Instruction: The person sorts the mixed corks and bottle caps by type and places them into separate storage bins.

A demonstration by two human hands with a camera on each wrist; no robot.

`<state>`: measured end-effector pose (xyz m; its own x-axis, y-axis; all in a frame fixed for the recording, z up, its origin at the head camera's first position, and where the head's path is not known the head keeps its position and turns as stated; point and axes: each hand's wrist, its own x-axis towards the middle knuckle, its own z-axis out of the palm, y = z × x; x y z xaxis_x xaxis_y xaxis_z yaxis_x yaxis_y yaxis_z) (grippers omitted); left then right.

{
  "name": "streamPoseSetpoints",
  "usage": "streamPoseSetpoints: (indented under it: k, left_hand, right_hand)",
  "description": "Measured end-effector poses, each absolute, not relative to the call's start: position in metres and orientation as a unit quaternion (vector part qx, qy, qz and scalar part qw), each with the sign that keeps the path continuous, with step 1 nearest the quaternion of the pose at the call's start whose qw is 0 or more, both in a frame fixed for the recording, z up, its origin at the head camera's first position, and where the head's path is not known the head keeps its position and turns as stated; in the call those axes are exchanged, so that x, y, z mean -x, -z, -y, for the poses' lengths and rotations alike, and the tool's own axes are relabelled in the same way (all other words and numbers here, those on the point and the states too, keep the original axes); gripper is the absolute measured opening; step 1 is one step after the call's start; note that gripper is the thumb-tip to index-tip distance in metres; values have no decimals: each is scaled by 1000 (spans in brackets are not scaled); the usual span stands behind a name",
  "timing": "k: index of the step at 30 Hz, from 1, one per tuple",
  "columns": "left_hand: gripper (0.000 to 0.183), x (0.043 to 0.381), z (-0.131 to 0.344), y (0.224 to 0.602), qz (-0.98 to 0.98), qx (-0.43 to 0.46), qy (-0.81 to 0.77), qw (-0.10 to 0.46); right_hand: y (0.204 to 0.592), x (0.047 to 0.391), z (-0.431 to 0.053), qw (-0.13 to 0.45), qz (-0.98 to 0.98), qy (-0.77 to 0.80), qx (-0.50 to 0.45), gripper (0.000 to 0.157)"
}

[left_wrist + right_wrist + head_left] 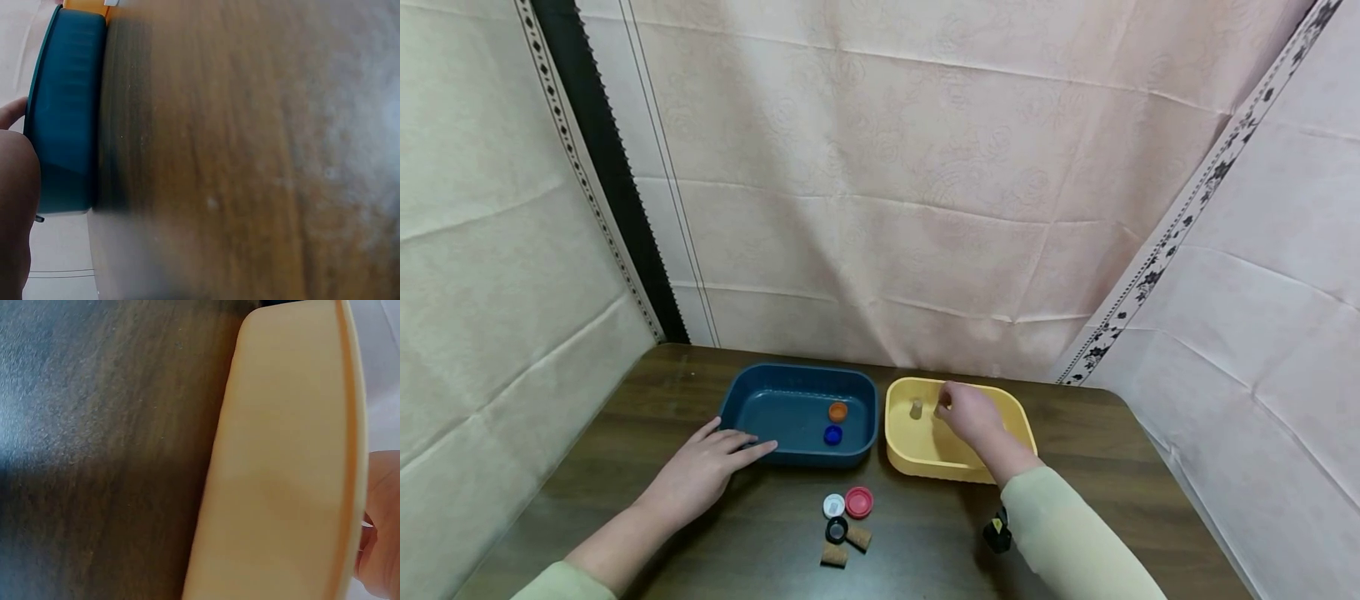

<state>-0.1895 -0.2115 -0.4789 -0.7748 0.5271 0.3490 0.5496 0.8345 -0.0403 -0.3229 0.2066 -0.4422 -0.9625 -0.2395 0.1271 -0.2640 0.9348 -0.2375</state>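
My left hand [703, 467] rests with spread fingers at the near left corner of the blue tray [775, 457]. In the left wrist view, its fingers [12, 112] reach over the tray's rim. An orange bottle cap [837, 411] and a blue bottle cap [832, 434] lie inside that tray. Over the yellow tray [917, 467], my right hand [973, 415] has its thumb and forefinger bent together, pinching a small tan cork, mostly hidden by the fingers. Another cork [916, 408] stands upright in this tray. The right wrist view shows mainly the tray's outer wall [281, 450].
Between my arms on the wooden table [925, 550] lie a white cap [833, 505], a red cap [859, 502], a black ring-like cap [837, 530], one cork [859, 538] and a nearer cork [833, 554]. A black wrist device [997, 533] hangs by the right sleeve. Pale cloth [887, 183] hangs behind.
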Motion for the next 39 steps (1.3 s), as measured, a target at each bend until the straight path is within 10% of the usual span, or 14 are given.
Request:
streamPoseSetpoints:
  k: [39]
  left_hand:
    - [73, 191, 212, 481, 941, 285, 32, 180]
  right_hand:
    - [459, 330, -209, 28, 984, -144, -106, 9]
